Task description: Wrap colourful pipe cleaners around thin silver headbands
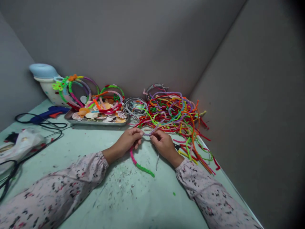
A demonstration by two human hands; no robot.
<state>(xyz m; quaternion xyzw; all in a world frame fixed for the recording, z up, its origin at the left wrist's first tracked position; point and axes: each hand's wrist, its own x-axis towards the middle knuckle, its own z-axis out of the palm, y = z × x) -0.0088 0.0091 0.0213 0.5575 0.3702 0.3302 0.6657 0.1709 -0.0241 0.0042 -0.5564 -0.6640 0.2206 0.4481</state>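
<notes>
Near the middle of the table, my left hand and my right hand are close together, both closed in a pinch on a lavender pipe cleaner. One end of the lavender piece sticks up past my right fingers. Below my left hand hangs a pink and green wrapped length, curving down towards the table. A thin grey wire end shows under my right hand. Where the pink part and the lavender piece meet is hidden by my left fingers.
A tangled pile of colourful pipe cleaners lies behind my right hand, with red-handled pliers beside it. Coiled wire rests nearby. A metal tray holds shells and wrapped hoops. A blue glue gun, its cord and a white boot-shaped container stand left.
</notes>
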